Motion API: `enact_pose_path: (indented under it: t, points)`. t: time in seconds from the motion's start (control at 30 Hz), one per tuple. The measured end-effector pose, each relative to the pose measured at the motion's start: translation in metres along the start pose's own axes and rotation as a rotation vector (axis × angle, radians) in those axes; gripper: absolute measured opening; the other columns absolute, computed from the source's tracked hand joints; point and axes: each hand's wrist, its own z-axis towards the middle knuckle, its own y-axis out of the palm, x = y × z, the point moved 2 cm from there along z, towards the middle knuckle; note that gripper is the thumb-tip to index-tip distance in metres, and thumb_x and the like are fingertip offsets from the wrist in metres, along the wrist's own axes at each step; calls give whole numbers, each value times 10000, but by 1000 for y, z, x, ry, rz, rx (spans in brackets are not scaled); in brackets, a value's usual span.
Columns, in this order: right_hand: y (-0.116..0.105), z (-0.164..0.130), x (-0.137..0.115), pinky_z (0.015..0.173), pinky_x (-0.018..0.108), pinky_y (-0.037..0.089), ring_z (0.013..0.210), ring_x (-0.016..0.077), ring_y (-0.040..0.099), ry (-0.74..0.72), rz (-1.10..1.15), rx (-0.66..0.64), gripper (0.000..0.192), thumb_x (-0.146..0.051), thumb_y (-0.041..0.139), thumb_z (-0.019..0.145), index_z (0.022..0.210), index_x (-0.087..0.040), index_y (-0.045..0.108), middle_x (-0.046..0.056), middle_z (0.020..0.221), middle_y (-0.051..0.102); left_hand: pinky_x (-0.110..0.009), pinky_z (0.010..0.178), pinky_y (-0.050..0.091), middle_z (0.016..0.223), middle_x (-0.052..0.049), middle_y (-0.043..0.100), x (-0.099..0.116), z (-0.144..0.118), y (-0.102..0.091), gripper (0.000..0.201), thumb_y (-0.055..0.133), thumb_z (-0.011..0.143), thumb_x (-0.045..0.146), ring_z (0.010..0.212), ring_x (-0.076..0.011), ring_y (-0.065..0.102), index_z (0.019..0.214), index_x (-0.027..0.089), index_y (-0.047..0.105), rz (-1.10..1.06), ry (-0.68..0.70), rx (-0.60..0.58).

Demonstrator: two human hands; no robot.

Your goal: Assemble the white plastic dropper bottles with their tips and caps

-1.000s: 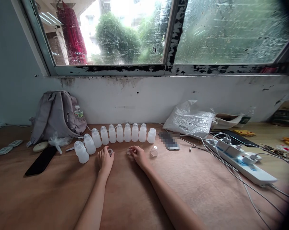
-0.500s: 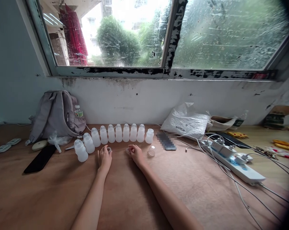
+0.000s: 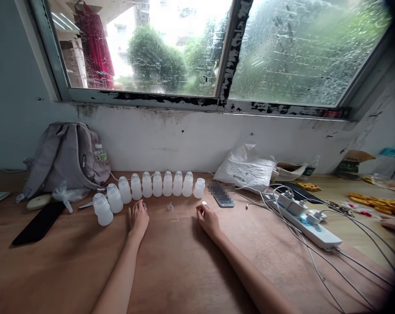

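Several frosted baby bottles [image 3: 167, 185] stand in a curved row near the wall. The rightmost baby bottle [image 3: 199, 189] has no domed top, unlike its neighbours. My left hand [image 3: 138, 218] rests on the table before the row, its fingers curled over a small clear piece that they mostly hide. A small clear ring-shaped nipple part [image 3: 170, 207] lies on the wood between my hands. My right hand [image 3: 208, 220] is below the rightmost bottle, with fingers closed at the small clear cap [image 3: 204, 203]; only the cap's top shows past them.
A phone [image 3: 223, 199] lies right of the row, by a silvery plastic bag [image 3: 246, 168]. The power strip [image 3: 311, 224] trails white cables across the right side. At left are a grey backpack [image 3: 63, 157] and a black phone [image 3: 40, 222]. Another person's hand [image 3: 393, 223] shows at the right edge.
My right hand has left the small ring-shaped part on the table and moved right to the clear cap. My left hand stays nearly in place. The view has shifted slightly.
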Motion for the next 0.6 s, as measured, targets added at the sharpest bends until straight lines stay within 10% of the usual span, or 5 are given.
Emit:
enact_pose_path:
  t: [0.33,0.6]
  points:
    - [-7,65,-27,764,340,365,943,240,494,-150,-130,105,279,-230,361,814,1007,-205,561,99,988,575,-411,877,368,1118,-133,535,1,3,3,337,423,746,131,1075,-268,469,1079,155,465,-52,44,109]
    - [-4,111,-41,974,544,62,1192,304,298,-235,-377,115,341,-287,452,802,1125,-180,469,127,1215,483,-392,935,353,1093,-113,546,29,-4,-14,286,410,791,147,1082,-232,469,1071,169,467,-241,222,219]
